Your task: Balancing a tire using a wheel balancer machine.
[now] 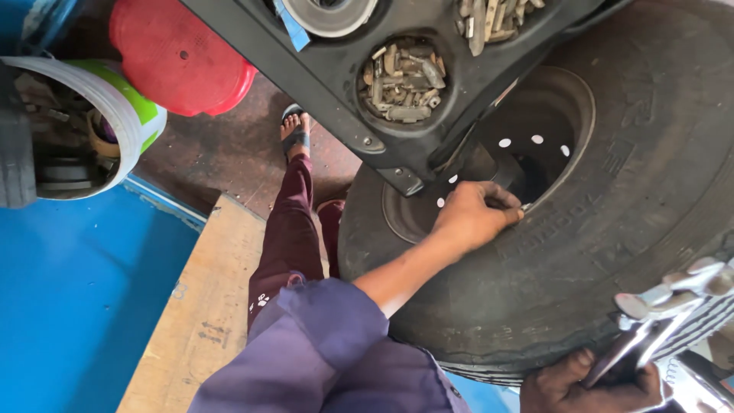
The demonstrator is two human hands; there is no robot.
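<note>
Black tyre (612,229), worn and dusty, on a holed rim (535,141).

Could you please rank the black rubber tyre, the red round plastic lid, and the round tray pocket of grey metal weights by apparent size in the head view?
1. Black rubber tyre, by far the largest.
2. Red round plastic lid.
3. Round tray pocket of grey metal weights, the smallest, though it may sit nearer the camera.

Purple rolled sleeve (336,321), maroon trousers (287,229), sandal (294,138) on foot.

large black tyre (612,229) upright, dark rim (535,130) inside.
</note>
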